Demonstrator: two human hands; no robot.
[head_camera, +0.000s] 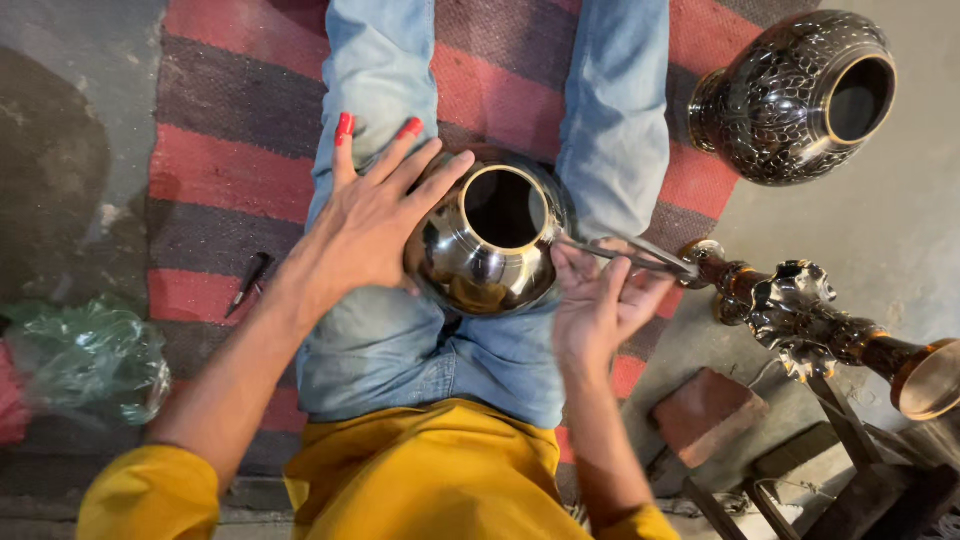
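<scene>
A shiny dark metal pot (478, 262) with a brass-rimmed round mouth rests in my lap, between my legs in blue jeans. My left hand (372, 218) lies flat against the pot's left side, fingers spread, steadying it. My right hand (598, 298) grips a thin metal rod tool (628, 254) whose tip meets the pot's right side just below the rim.
A second, engraved dark vase (792, 95) lies on its side at the upper right. An ornate metal stand (810, 318) lies at the right, near a brick (705, 410). A striped red and grey rug (225, 170) is under me, with a small dark tool (248, 282) on it. A green plastic bag (90, 355) sits at the left.
</scene>
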